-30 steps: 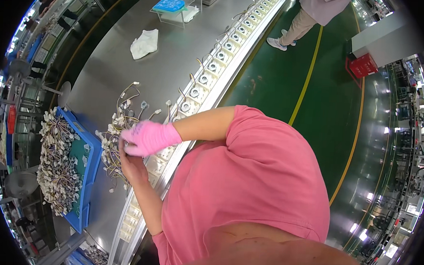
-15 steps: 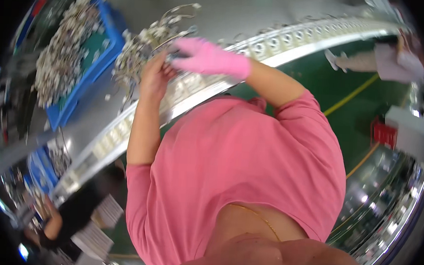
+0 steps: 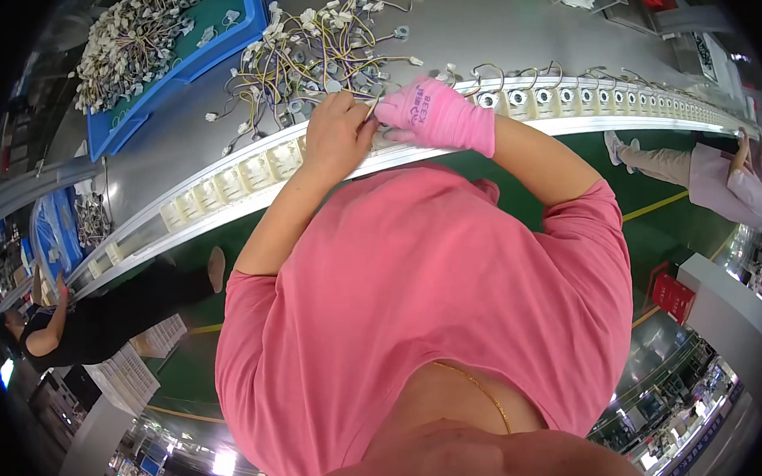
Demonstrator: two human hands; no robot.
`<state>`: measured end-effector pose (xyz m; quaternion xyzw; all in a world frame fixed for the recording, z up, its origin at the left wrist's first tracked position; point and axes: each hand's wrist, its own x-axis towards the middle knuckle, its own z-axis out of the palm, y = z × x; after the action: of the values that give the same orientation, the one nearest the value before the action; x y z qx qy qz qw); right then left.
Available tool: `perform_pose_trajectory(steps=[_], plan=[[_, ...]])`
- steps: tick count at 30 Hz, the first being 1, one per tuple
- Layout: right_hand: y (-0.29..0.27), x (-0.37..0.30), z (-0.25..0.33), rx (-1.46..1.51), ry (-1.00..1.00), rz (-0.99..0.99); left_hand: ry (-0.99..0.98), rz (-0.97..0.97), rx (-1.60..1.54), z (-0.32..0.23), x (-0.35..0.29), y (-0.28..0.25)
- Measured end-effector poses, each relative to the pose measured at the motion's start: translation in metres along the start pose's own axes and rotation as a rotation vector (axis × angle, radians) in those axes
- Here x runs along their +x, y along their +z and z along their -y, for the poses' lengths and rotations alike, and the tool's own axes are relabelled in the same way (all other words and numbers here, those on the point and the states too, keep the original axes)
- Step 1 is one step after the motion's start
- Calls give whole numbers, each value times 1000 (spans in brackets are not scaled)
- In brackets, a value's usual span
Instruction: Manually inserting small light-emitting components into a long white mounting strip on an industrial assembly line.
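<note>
- Left hand (image 3: 339,139): curled at the white housings (image 3: 256,173); cannot tell its hold.
- Gloved right hand (image 3: 430,116): alongside, fingers bent, hold hidden.
- Wired parts (image 3: 318,49): heaped just beyond both hands.

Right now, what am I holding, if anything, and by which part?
I can't tell: your bare left hand and gloved right hand are close together at the row of white parts, fingers hiding anything between them.

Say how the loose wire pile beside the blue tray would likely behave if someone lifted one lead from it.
The wire pile would probably flop and sag, since its thin leads curve loosely. Neighbouring leads may drag along, because they cross and overlap. Ends could swing, as small white connectors and round grey pieces sit on them.
</note>
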<state>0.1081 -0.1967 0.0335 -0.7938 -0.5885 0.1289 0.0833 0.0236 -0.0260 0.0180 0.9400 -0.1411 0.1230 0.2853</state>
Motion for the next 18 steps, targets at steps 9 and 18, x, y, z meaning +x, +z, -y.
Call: perform_pose_trajectory(steps=[9,18], plan=[[18,-14,14,-104,-30,-402,-87,-37,-51,-5,0,12],[33,-11,29,24,201,-482,-54,-27,-22,-4,-2,14]])
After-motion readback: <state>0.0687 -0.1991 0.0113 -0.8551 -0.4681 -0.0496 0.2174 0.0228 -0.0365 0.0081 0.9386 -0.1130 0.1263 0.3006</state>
